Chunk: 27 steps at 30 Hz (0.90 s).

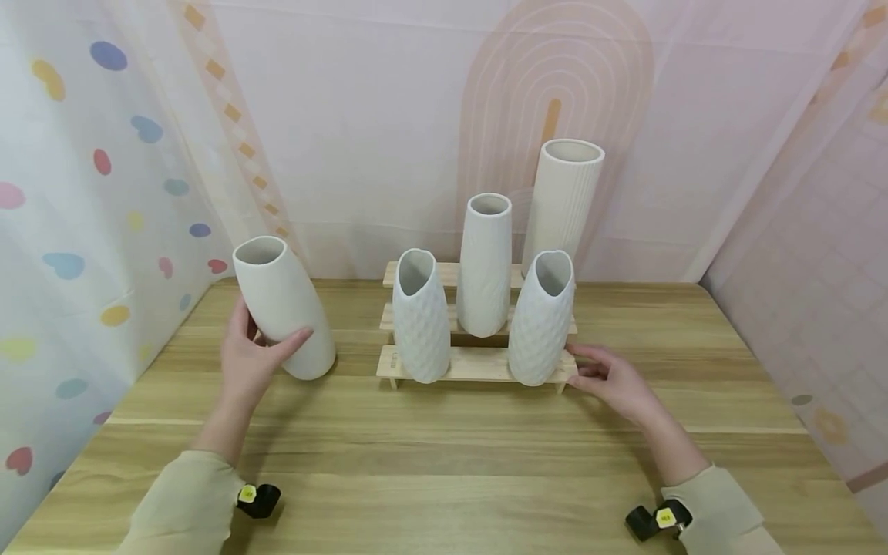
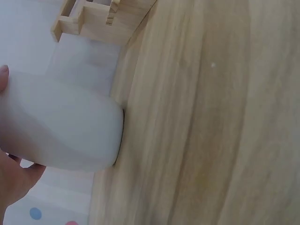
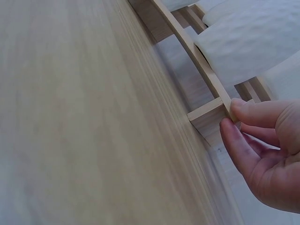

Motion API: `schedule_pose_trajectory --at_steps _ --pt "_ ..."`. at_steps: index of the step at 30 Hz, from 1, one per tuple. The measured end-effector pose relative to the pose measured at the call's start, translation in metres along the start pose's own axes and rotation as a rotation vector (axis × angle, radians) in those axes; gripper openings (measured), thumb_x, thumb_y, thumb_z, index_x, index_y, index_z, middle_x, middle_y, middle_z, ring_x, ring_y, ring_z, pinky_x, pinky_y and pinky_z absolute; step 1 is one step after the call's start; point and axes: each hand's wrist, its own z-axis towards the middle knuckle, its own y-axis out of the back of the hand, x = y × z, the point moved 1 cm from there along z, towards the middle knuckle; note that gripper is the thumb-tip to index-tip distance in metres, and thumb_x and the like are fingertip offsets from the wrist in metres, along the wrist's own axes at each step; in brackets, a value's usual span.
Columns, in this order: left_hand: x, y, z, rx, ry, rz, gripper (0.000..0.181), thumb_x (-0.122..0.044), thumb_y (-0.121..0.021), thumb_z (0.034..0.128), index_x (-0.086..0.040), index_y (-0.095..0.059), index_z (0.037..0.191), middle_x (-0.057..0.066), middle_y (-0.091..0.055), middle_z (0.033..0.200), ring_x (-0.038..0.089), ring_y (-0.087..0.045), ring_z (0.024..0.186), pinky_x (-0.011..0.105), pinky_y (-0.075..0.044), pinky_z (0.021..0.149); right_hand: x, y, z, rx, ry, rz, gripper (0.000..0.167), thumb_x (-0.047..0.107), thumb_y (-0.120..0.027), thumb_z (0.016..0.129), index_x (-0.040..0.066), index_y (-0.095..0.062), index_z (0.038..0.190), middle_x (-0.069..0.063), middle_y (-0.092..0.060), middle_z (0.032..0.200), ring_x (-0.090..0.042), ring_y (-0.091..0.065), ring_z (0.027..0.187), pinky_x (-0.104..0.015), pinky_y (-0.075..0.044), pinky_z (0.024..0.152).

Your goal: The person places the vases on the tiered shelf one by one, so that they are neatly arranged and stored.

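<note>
My left hand [image 1: 251, 362] grips a smooth white vase [image 1: 283, 304] on the left of the table, thumb in front and fingers behind. The left wrist view shows the lower part of this vase [image 2: 70, 124] down at the tabletop. On the right, my right hand [image 1: 616, 383] pinches the end of the lowest step of a tiered wooden rack [image 1: 479, 366]; the right wrist view shows thumb and index fingertips at that board end [image 3: 224, 105]. Two dimpled white vases, a left one [image 1: 423, 339] and a right one [image 1: 541, 339], stand on the lowest step.
A slimmer white vase [image 1: 486, 270] stands on the middle step, and a tall ribbed vase [image 1: 565, 200] on the top step at the right. The wooden table [image 1: 444, 462] ends at a patterned curtain [image 1: 361, 139] behind, with more curtain on both sides.
</note>
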Motion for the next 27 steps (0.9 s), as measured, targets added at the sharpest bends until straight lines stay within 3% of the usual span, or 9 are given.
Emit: schedule_pose_trajectory --at_steps 13,19,23,27 --pt "-0.005 -0.004 -0.003 -0.047 -0.012 0.084 0.086 -0.004 -0.089 0.0703 -0.023 -0.048 0.144 0.0 -0.055 0.13 0.012 -0.052 0.113 0.025 -0.049 0.088 0.003 0.0 -0.001 0.001 -0.023 -0.016 0.049 0.007 -0.071 0.092 -0.007 -0.054 0.136 -0.028 -0.051 0.136 -0.035 -0.061 0.105 -0.025 -0.054 0.079" --pt "-0.01 -0.009 -0.003 -0.028 -0.04 0.126 0.086 -0.006 -0.09 0.069 -0.024 -0.05 0.143 0.001 -0.058 0.129 0.011 -0.053 0.112 0.023 -0.05 0.085 0.002 0.0 0.0 0.007 -0.014 -0.009 0.049 0.006 -0.071 0.092 -0.008 -0.054 0.136 -0.029 -0.051 0.137 -0.036 -0.061 0.105 -0.024 -0.054 0.078" --pt "-0.022 -0.012 0.002 0.003 -0.05 0.125 0.086 -0.007 -0.089 0.0704 -0.024 -0.049 0.144 0.001 -0.057 0.13 0.012 -0.053 0.113 0.03 -0.051 0.088 0.001 0.0 0.0 0.01 -0.012 -0.006 0.049 0.006 -0.071 0.092 -0.008 -0.054 0.136 -0.029 -0.05 0.137 -0.035 -0.061 0.105 -0.023 -0.054 0.078" --pt "-0.044 -0.012 0.01 0.042 -0.076 0.094 0.084 -0.008 -0.088 0.0728 -0.025 -0.048 0.145 0.0 -0.055 0.131 0.013 -0.052 0.114 0.037 -0.05 0.091 0.002 0.0 -0.001 0.012 -0.018 -0.01 0.05 0.006 -0.07 0.092 -0.007 -0.053 0.137 -0.028 -0.05 0.137 -0.035 -0.061 0.105 -0.024 -0.054 0.078"
